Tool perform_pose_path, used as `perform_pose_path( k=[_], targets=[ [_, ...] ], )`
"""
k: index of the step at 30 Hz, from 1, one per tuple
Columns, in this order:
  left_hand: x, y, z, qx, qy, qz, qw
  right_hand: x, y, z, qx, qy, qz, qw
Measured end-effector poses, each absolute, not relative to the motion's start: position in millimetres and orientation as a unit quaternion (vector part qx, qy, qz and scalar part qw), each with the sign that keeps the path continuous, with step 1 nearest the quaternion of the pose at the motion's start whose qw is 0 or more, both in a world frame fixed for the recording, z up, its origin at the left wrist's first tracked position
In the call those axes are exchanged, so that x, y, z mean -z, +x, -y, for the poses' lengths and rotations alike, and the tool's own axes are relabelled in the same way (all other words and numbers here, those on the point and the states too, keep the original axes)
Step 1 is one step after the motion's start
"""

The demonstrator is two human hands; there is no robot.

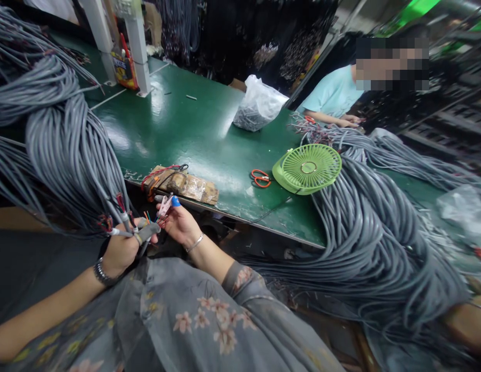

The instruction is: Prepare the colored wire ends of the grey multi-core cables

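My left hand [126, 247] is closed round the end of a grey cable [147, 231], whose coloured inner wires stick out past my fingers. My right hand [178, 222] is closed on a small pink tool [164, 205], its tip at those wires; a blue cap covers one fingertip. Both hands hang just below the front edge of the green table [194, 129], over my lap. A thick bundle of grey cables [70, 139] drapes down from the upper left to my left hand.
On the table lie a brown taped block with red wires [186, 184], orange scissors [260, 177], a green fan [308, 168] and a plastic bag of parts [258, 106]. A big heap of grey cables [372, 232] fills the right. Another person in a light blue shirt [333, 93] works across the table.
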State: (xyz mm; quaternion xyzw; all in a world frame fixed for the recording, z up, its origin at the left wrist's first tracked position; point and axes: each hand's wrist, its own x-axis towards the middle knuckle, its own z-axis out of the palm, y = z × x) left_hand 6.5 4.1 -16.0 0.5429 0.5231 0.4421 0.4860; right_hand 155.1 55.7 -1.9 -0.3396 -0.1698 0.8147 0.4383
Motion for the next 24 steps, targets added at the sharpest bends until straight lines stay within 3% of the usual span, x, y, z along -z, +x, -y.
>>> perform_pose_path(
  k=[12, 24],
  targets=[
    [2, 10, -4, -0.429, 0.581, -0.525, 0.451, 1, 151, -54, -0.814, -0.331, 0.125, 0.460],
    [11, 2, 1, -0.445, 0.554, -0.505, 0.490, 7, 156, -53, -0.772, -0.356, 0.233, 0.473]
  ],
)
